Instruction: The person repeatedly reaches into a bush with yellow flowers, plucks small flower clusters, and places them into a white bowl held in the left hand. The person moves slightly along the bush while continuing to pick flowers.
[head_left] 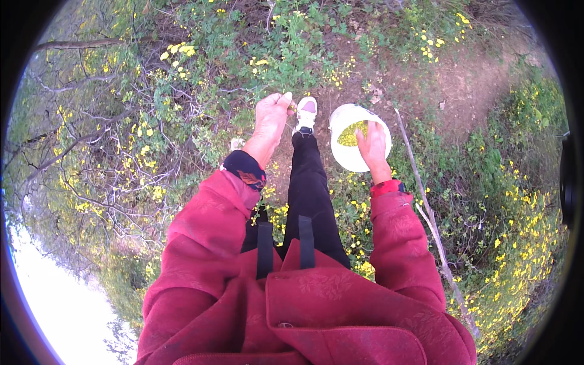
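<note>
My left hand [272,118] is closed in a pinch in front of my body, near the flowering plants. Between its thumb and fingers a tiny yellowish-green bit shows, too small to name. To the right, a white bucket [350,159] holds a layer of small yellow flower heads [349,136]. My right hand [375,149] reaches over the bucket's near right rim into its mouth. Its thumb stands apart from the fingers, beside the flower heads, and I see nothing held there. The fingertips are partly hard to make out against the pale bucket.
Yellow-flowered plants [177,56] and bare twigs [143,169] crowd the left side. A long dry stick [430,214] lies to the right of the bucket. Brown soil [471,85] shows at the far right. My shoe [306,114] stands between left hand and bucket.
</note>
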### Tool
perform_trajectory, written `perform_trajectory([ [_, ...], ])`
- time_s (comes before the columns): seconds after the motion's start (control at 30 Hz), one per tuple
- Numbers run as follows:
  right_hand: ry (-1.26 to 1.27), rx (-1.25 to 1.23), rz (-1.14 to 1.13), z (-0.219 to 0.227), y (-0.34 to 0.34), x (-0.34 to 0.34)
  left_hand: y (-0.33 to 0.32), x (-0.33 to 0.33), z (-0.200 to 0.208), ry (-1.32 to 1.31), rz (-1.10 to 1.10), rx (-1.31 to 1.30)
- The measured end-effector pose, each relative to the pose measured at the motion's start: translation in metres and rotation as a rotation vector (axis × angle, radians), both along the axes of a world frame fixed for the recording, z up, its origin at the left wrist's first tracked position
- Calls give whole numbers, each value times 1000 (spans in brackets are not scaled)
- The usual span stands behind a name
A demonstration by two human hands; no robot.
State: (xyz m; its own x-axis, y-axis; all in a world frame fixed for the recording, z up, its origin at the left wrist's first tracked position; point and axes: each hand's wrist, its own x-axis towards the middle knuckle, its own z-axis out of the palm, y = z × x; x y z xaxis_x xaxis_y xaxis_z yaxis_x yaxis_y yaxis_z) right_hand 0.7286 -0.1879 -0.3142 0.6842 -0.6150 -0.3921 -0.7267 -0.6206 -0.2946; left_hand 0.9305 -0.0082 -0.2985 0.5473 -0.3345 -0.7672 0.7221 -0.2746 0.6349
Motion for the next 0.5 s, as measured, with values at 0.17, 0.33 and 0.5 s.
perform_trajectory([
  [0.17, -323, -291, 304, 9, 25, 112, 5, 0, -2, 19, -84, 65],
  [0.33, 83, -386, 557, 13, 37, 153, 15, 4, 0, 48, 5, -29],
  [0.5, -18, 42, 364, 25, 68, 136, 14, 15, 10, 73, -1, 78],
])
